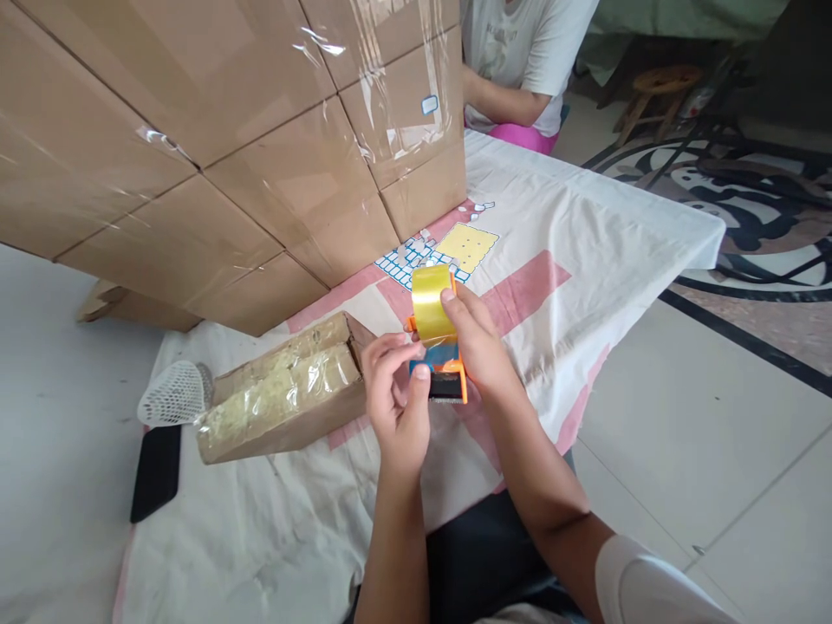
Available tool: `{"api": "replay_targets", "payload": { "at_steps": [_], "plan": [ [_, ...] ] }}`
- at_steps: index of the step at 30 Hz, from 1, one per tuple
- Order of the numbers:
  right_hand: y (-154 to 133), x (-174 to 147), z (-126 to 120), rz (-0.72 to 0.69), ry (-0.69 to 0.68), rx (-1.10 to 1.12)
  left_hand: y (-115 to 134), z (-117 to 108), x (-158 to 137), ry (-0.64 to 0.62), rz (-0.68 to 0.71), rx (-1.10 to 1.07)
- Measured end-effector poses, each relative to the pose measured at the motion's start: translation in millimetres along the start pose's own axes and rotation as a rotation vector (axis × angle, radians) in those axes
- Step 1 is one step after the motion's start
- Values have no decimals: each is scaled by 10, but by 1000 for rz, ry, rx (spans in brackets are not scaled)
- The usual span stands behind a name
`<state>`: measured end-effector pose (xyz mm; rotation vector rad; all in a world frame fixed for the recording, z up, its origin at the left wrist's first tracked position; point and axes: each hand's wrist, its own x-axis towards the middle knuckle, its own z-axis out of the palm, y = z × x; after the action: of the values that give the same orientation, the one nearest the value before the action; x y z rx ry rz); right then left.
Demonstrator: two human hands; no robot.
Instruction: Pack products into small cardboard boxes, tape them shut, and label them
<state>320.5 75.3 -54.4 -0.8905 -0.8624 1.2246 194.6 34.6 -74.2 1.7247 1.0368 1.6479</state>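
Note:
A tape dispenser with an orange frame, a serrated edge and a roll of yellow tape is held up over the table between my two hands. My right hand wraps around its right side, thumb against the roll. From the left, my left hand pinches near the dispenser's black front part, its thumb and fingers at the blue section by the tape's end. Whether the tape end itself is between those fingers I cannot tell. Just left of my left hand lies a taped cardboard box.
Stacked, taped cardboard boxes form a wall along the table's far side. White label stickers and a yellow sheet lie before it. A white mesh basket and a black phone-like slab are at left. Another person sits beyond.

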Motion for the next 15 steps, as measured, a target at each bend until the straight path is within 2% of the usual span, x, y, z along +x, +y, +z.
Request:
{"api": "replay_targets", "payload": {
  "at_steps": [3,5,7,15],
  "plan": [
    [-24,-21,29,67,-21,68,19,-119,9,-103,97,91],
    [-49,-27,23,81,-24,70,41,-198,27,-203,172,192],
    [-70,-28,7,79,-31,57,68,-249,46,-245,241,274],
    [-105,-17,-79,23,-31,-82,138,-238,92,-348,272,419]
  ]
}}
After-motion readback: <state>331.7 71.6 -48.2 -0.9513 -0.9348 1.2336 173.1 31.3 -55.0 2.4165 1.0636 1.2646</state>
